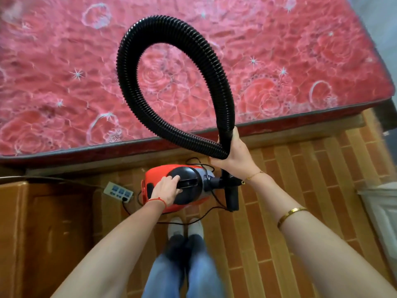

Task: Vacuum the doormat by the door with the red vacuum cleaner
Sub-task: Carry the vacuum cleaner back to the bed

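A: How are the hands placed?

B: The left hand [166, 191] is laid on the black top of the vacuum [178, 188], with the fingers curled at the near end of the handle [189, 182]. Whether the handle is fully gripped cannot be told, since the fingertips are hidden against the black plastic. A red string [158, 200] is worn at that wrist.

A: And the right?

B: The right hand [233, 154] is closed round the hose [171, 78], where two runs of it are gathered and held together. Above the hand, the hose is thrown up in one large loop. A thin chain [254, 175] is worn at the right wrist and a gold bangle [290, 215] farther up the forearm.

A: Where is the vacuum?

B: It is seen low over the floor [290, 179], just in front of the shoes [185, 227] and close to the bed's edge. A black nozzle [233, 197] is seen just right of the body, below the right wrist. A thin black cord [193, 221] is trailed round the body.

A: What lies beyond?

B: A white power strip [118, 192] is set on the floor just left of the vacuum. The upper part of the view is filled by a bed [64, 82] with a red, rose-patterned mattress. A brown box [43, 233] is stood at the left.
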`<state>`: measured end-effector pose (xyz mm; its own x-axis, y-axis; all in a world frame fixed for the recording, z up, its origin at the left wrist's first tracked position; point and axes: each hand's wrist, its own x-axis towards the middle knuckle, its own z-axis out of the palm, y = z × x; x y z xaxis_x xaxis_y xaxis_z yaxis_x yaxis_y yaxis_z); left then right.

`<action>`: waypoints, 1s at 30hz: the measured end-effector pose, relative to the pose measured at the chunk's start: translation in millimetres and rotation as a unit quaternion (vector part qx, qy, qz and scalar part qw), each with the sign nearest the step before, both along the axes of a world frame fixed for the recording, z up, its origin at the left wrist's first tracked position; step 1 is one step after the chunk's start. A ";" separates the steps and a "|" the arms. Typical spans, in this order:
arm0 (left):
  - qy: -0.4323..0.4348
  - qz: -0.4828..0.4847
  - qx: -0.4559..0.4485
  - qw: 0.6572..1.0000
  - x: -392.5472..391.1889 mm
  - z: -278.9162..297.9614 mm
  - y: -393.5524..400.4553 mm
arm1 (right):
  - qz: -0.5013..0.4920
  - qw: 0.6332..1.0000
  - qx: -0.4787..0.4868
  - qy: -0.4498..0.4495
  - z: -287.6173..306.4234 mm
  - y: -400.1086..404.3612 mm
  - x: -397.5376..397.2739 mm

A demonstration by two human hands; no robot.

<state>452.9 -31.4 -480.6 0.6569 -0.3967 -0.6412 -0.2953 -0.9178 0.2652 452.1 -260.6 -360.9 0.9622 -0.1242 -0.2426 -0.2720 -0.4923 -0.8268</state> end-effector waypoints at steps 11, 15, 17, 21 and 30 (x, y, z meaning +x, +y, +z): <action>0.026 0.054 0.009 0.998 39.0 -151.3 -12.5 | 0.058 0.998 0.003 0.015 -155.8 -4.8 57.6; 0.035 0.043 0.029 0.998 52.5 -187.6 -15.9 | 0.062 0.998 0.005 0.026 -196.8 -2.4 68.8; 0.038 0.042 0.035 0.998 59.1 -200.8 -17.1 | 0.057 0.998 0.001 0.023 -212.9 -0.8 72.6; 0.038 0.039 0.042 0.998 66.2 -219.7 -15.8 | 0.031 0.999 -0.019 0.023 -235.6 0.4 76.6; 0.059 0.071 0.037 0.995 73.8 -253.9 -7.7 | -0.012 0.999 -0.025 0.032 -267.7 3.8 88.2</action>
<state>526.7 -39.1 -734.6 0.6214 -0.2542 -0.7411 -0.1327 -0.9664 0.2202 540.2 -256.8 -628.6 0.9417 -0.1603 -0.2958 -0.3351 -0.5253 -0.7821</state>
